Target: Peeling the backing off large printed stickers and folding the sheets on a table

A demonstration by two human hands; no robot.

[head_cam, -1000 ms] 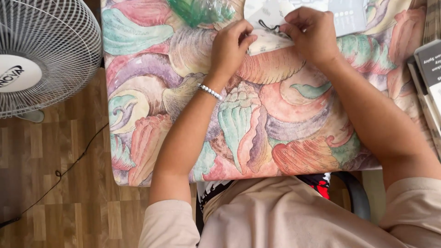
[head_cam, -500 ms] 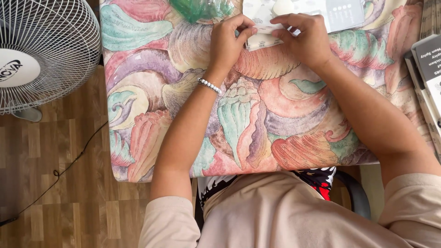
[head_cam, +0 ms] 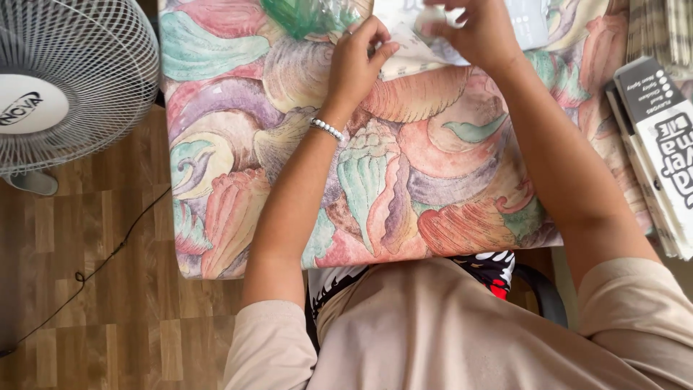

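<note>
My left hand (head_cam: 359,59) and my right hand (head_cam: 478,30) are at the far edge of a table covered with a shell-patterned cloth (head_cam: 404,173). Both pinch a pale, flat piece of paper or fabric (head_cam: 408,50) that lies between them; part of it runs out of view at the top. A bead bracelet (head_cam: 326,128) sits on my left wrist. A white sheet (head_cam: 530,22) lies just right of my right hand.
A white floor fan (head_cam: 65,79) stands at the left on the wooden floor (head_cam: 94,318), with a dark cable (head_cam: 94,267) trailing from it. Printed boxes (head_cam: 660,144) lie at the table's right edge. A green plastic item (head_cam: 303,14) lies at the top.
The view has shifted so my hands sit higher in frame. My fingers have kept working the pale piece; the right hand has lifted slightly toward the top edge.
</note>
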